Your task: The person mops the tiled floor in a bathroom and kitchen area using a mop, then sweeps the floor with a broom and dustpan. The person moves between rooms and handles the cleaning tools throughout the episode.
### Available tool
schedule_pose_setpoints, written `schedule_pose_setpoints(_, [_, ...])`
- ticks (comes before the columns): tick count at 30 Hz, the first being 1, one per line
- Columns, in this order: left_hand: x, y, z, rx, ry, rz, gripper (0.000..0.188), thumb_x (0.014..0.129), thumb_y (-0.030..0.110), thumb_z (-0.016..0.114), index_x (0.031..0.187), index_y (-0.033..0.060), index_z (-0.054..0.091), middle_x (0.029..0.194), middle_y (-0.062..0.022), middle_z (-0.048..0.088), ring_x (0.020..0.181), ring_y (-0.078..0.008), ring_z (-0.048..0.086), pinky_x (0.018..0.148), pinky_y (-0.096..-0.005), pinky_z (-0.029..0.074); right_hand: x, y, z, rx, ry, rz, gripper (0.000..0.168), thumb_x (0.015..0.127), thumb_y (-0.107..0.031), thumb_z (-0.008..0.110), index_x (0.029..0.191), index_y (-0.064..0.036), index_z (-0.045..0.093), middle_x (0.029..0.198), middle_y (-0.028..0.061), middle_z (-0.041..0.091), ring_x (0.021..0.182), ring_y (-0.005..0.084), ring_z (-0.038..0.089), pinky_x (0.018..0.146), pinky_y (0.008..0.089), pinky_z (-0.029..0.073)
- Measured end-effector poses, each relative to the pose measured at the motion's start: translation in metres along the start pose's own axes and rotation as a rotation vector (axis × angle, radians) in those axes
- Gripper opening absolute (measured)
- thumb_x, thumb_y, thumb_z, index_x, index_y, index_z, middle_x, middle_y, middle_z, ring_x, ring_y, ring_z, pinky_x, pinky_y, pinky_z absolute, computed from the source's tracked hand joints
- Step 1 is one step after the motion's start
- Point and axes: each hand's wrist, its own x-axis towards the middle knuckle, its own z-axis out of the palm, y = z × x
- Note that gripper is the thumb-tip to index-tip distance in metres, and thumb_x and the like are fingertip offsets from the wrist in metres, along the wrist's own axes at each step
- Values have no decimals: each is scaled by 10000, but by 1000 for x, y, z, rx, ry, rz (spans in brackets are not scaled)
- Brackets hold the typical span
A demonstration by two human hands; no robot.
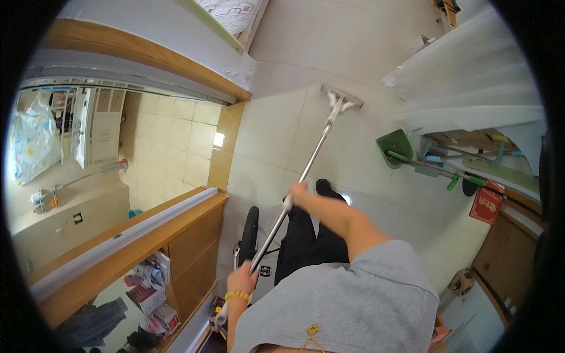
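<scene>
A mop with a long metal handle (pixel 276 224) slants up across the view, held in both my hands. My left hand (pixel 242 278), with a yellow bead bracelet at the wrist, grips it near its lower end. Farther along, my right hand (pixel 298 194) is closed around the handle by a white collar. The flat mop head (pixel 342 97) lies on the pale tiled floor (pixel 273 128) ahead of my feet. It looks slightly blurred, and the pad beneath it is mostly hidden.
A green dustpan (pixel 395 148) stands at the right by a white drape (pixel 468 75). A bicycle wheel (pixel 250 234) is close on my left, beside the wooden cabinet (pixel 196 260). The doorway's tan threshold (pixel 227 150) leads to a yellow-tiled room. A red box (pixel 486 203) sits at right.
</scene>
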Motion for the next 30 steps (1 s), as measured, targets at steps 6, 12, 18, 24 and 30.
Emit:
schedule_pose_setpoints(6, [76, 70, -9, -16, -2, 184, 257, 758, 270, 601, 812, 45, 491, 707, -195, 584, 694, -390, 570, 612, -457, 455, 34, -122, -45, 107, 92, 54, 143, 792, -33, 433, 914, 31, 394, 640, 170, 511, 537, 286, 573, 398, 449, 464])
schedule_pose_setpoints(12, [9, -25, -24, -19, -160, 77, 269, 739, 299, 620, 870, 88, 518, 774, -186, 597, 771, -377, 571, 653, -455, 446, 35, 51, 5, 189, 102, 110, 128, 815, -90, 380, 891, -1, 432, 671, 177, 526, 535, 301, 568, 434, 460, 457])
schedule_pose_setpoints(18, [-70, -158, -102, 257, -13, -182, 285, 615, 256, 703, 846, 128, 596, 759, -123, 616, 754, -309, 595, 652, -402, 461, -168, 105, 96, 240, -155, 443, 360, 759, 42, 419, 1094, -4, 295, 878, 187, 528, 626, 303, 628, 509, 435, 534])
schedule_pose_setpoints(24, [-10, -159, -183, 544, 161, 202, 225, 585, 156, 679, 799, 139, 612, 726, -106, 614, 703, -302, 588, 629, -399, 467, -141, 75, 124, 448, -349, 367, 338, 765, 33, 452, 1072, 5, 312, 923, 197, 500, 708, 334, 624, 559, 430, 543])
schedule_pose_setpoints(30, [68, -42, -233, 799, 213, 593, 76, 660, 144, 594, 726, 120, 567, 607, -127, 567, 594, -314, 570, 538, -400, 456, -119, -1, 47, 915, -306, 285, 336, 754, 39, 474, 1046, 37, 308, 933, 205, 496, 747, 346, 615, 567, 425, 544])
